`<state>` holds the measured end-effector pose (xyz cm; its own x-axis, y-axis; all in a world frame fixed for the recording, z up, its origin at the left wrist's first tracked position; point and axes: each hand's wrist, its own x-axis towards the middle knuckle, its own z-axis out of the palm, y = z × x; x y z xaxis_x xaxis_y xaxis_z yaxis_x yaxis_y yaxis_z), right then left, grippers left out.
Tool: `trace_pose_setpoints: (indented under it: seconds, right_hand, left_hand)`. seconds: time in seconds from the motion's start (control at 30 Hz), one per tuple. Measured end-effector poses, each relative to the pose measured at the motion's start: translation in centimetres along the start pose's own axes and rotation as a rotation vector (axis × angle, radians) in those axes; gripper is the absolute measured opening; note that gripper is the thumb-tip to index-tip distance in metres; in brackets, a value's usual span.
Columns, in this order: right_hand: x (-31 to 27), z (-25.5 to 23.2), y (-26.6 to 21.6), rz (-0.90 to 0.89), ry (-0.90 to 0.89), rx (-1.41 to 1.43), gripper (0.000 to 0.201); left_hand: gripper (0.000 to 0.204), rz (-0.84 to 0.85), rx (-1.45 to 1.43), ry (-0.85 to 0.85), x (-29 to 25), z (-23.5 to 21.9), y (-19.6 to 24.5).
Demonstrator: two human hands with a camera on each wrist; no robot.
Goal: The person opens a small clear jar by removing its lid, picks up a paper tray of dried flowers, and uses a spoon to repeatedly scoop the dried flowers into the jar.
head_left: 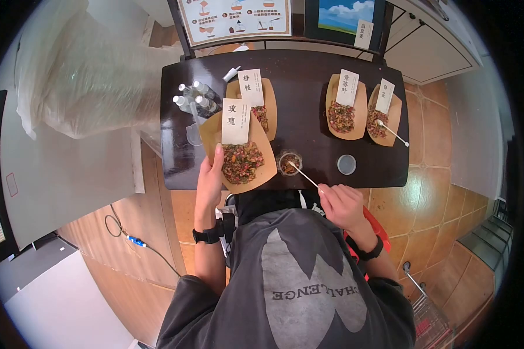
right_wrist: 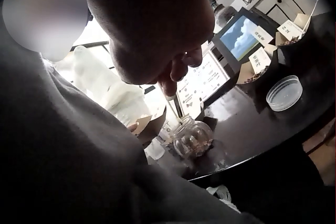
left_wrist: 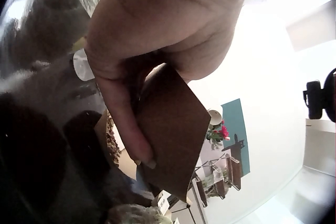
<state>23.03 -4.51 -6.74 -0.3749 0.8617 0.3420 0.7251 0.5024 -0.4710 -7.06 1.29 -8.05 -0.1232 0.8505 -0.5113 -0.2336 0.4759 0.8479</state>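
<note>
My left hand (head_left: 211, 181) grips the left edge of a brown paper tray (head_left: 212, 132), thumb on the inside. In it lie mixed dried petals and leaves (head_left: 243, 163), with a white label card (head_left: 236, 121) at the far end. The left wrist view shows the tray's outside (left_wrist: 170, 124) against the fingers. My right hand (head_left: 343, 205) pinches a thin white stick-like spoon (head_left: 306, 176), its lower end inside a small clear jar (right_wrist: 193, 141). Dried bits sit in the jar's bottom. A round clear lid (head_left: 346, 164) lies to the jar's right.
Behind the held tray stands another labelled tray (head_left: 271, 88), partly covered by it. Several clear bottles (head_left: 183, 103) are grouped at left, near a small white-capped bottle (head_left: 232, 73). Two more trays (head_left: 333, 93) stand at right, a white spoon (head_left: 395, 134) lying across the outer one.
</note>
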Motion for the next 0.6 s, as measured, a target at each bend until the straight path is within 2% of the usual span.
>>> trace_pose_setpoints:
  seconds: [0.03,0.17,0.23,0.27,0.33,0.37,0.43,0.47,0.5,0.57,0.6]
  right_hand:
    - [0.1,-0.2,-0.2,-0.034,-0.046,-0.067,0.017]
    - [0.4,-1.2,-0.2,-0.019,-0.027,-0.065,0.018]
    - [0.9,-1.7,-0.3,0.052,0.111,0.077,0.014]
    - [1.2,-1.9,-0.5,0.053,0.110,0.075,0.014]
    - [1.7,-2.0,-0.9,0.169,0.187,0.307,0.008]
    - [2.2,-1.8,-1.3,0.170,0.187,0.306,0.008]
    - [3.7,-1.3,-2.3,0.297,0.215,0.488,0.005]
    - [4.4,-1.5,-2.7,0.304,0.116,0.448,0.009]
    - [4.9,-1.2,-3.0,0.303,0.116,0.448,0.009]
    - [5.7,-0.4,-3.3,0.087,0.093,0.304,0.013]
    - [5.8,-0.1,-3.3,0.054,0.071,0.264,0.016]
  left_hand:
    - [0.049,0.000,0.002,-0.004,0.0,-0.1,0.0]
    - [0.049,0.008,-0.008,-0.019,0.1,0.6,0.0]
    - [0.050,-0.040,-0.007,-0.008,-0.2,1.0,0.5]
    - [0.050,-0.041,-0.008,-0.009,-0.4,1.2,0.8]
    - [0.051,-0.055,-0.017,-0.038,-0.8,1.8,1.3]
    - [0.051,-0.057,-0.017,-0.039,-0.8,1.8,1.2]
    - [0.051,-0.062,-0.011,-0.089,-0.7,1.7,0.9]
    - [0.051,-0.062,-0.012,-0.089,-0.7,1.7,0.9]
    - [0.050,-0.077,0.022,-0.093,-0.9,1.7,1.0]
    - [0.050,-0.094,0.055,-0.093,-1.1,2.2,1.3]
    - [0.049,-0.087,0.035,-0.111,-1.3,2.6,1.5]
